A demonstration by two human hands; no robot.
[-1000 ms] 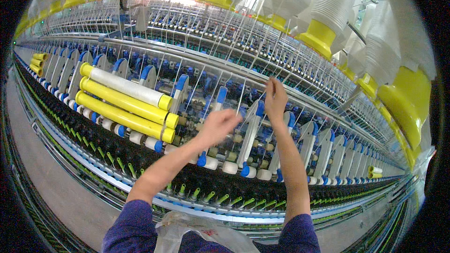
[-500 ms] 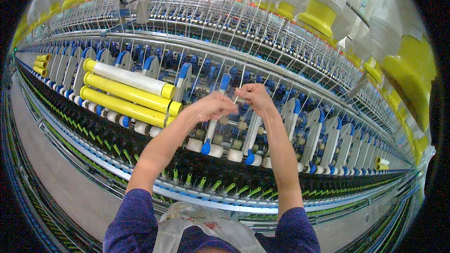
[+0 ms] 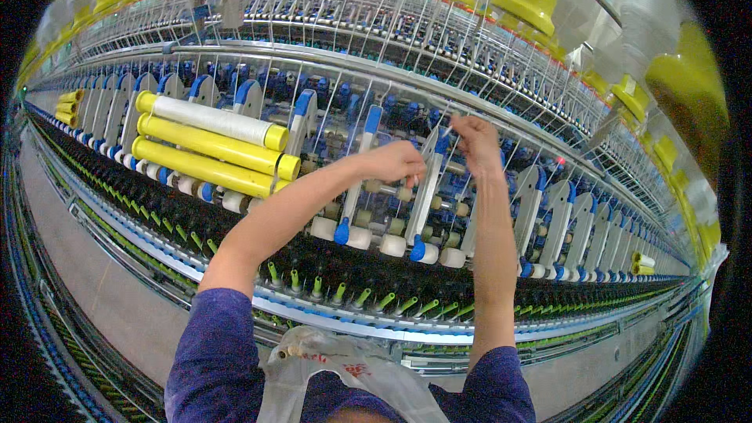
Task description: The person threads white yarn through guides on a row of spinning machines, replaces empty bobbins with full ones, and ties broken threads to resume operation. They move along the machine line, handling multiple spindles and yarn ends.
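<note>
My right hand [image 3: 478, 143] is raised over the drafting section of a spinning frame. Its thumb and fingers pinch a short white strand of roving [image 3: 447, 132] beside a blue-topped pressure arm [image 3: 428, 180]. Lower and to the left, my left hand [image 3: 395, 163] is closed, fingers curled down, between that arm and another blue-topped pressure arm [image 3: 363, 164]. Whatever its fingertips may hold is too small to make out. White rollers [image 3: 393, 245] lie below both hands.
Yellow tubes [image 3: 211, 176], and one wound with white roving [image 3: 210, 119], rest across the arms at left. Large roving bobbins with yellow ends [image 3: 526, 0] hang overhead. Green spindles [image 3: 384, 304] line the front below. A metal rail [image 3: 376, 65] runs behind the hands.
Both hands have moved right and farther apart. My right hand has also risen toward the rail, and the left fingers have curled downward. The view has shifted slightly.
</note>
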